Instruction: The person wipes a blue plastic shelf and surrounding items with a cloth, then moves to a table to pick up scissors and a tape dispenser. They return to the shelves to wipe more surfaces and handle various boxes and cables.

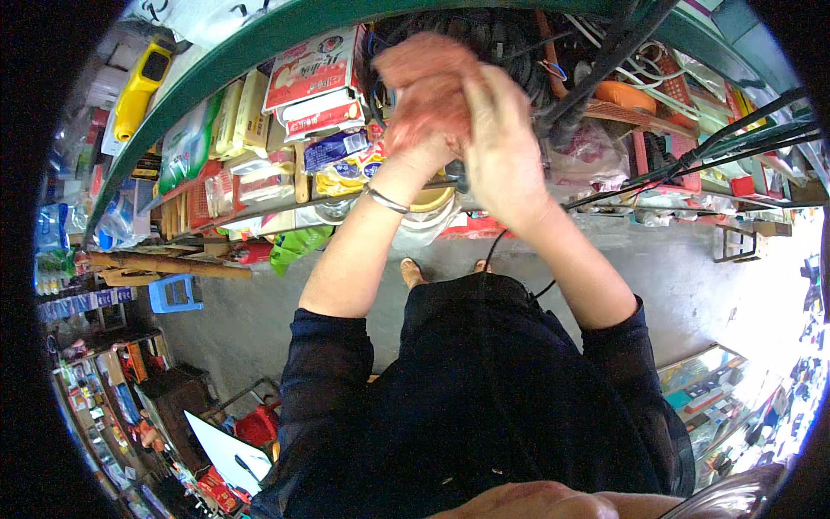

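Note:
A reddish-brown cloth [431,78], blurred by motion, is bunched between my hands above the shelf. The cloth covers most of my left hand [436,148], which holds it; a metal bangle [387,200] circles that wrist. Against the cloth's right side lies my right hand [504,143], also blurred, its fingertips reaching up along the fabric. Whether those fingers grip it cannot be made out. Behind the hands, the shelf carries a red and white carton [314,68], a blue packet [334,150] and coiled black cable [502,39].
A green shelf edge [253,48] curves across the top, with a yellow handheld tool [144,87] beyond it. Black cables [687,156] cross at right. A blue plastic stool [175,294] stands on the floor at left. A glass display case [703,383] is at lower right.

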Motion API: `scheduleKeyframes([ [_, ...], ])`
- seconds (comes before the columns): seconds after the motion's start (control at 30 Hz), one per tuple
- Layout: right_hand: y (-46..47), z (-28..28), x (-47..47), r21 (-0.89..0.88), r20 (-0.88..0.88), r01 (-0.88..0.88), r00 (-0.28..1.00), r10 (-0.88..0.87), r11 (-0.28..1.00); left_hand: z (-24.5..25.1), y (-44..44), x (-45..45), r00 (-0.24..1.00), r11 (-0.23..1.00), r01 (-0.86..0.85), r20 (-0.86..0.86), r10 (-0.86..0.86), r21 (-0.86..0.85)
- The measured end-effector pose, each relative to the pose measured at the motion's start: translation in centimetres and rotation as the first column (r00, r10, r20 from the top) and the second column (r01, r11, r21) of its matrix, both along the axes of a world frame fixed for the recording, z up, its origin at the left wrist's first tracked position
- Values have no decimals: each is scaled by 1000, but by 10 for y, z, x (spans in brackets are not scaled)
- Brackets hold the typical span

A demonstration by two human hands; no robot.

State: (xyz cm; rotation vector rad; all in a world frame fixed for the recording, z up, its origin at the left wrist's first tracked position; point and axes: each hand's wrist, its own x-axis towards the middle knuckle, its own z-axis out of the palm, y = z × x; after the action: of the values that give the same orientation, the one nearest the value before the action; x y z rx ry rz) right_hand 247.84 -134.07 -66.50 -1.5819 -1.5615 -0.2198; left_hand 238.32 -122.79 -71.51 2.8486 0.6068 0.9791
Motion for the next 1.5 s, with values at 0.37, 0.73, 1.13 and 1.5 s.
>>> scheduleKeyframes([
  [0.37,14,-50,27,-128,324,309,911,-255,942,10,-4,-24,983,990,-81,-157,99,117],
  [0.73,44,23,21,-242,684,353,723,-99,904,-1,2,-26,974,988,-96,-194,118,117],
  [1.13,136,-23,23,-36,547,-32,836,46,999,-5,3,-21,989,992,-122,-80,125,42],
  [1.5,132,-29,35,-246,300,-22,949,98,969,-16,13,-23,997,998,-57,58,56,11],
])
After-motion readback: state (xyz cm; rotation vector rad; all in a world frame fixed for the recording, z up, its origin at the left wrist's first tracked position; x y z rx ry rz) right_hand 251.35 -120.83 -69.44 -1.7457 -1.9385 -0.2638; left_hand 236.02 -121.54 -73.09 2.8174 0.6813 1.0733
